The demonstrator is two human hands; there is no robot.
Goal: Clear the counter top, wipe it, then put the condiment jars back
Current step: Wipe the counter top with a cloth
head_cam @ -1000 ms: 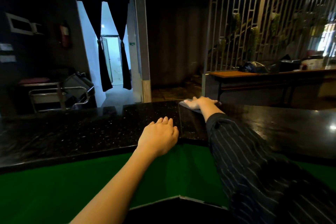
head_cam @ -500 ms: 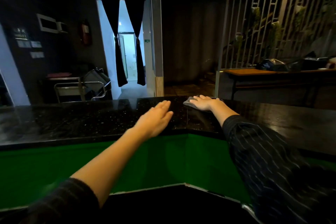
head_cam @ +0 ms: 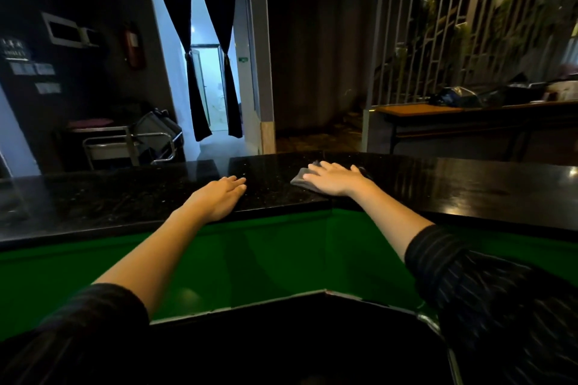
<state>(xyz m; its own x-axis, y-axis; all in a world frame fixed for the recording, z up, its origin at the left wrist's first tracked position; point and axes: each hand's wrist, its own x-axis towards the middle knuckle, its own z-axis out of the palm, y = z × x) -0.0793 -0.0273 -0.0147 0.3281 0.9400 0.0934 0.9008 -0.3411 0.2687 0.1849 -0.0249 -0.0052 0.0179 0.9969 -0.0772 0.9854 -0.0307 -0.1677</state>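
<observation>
A black speckled stone counter top (head_cam: 125, 197) runs across the view above a green panel. My right hand (head_cam: 336, 180) lies flat, fingers spread, pressing a grey cloth (head_cam: 299, 179) onto the counter near its front edge. The cloth shows only at the hand's left side. My left hand (head_cam: 219, 195) rests palm down on the counter's front edge, left of the cloth, holding nothing. No condiment jars are in view.
A green panel (head_cam: 266, 253) drops below the counter. Beyond it stand a metal trolley (head_cam: 131, 147) at the left, a curtained doorway (head_cam: 206, 78) in the middle and a wooden table (head_cam: 438, 111) with dark bags at the right.
My right hand has drawn the cloth back from the counter's far edge toward the near edge. My left hand has flattened from a loose curl and stays on the front edge. The camera has pulled back.
</observation>
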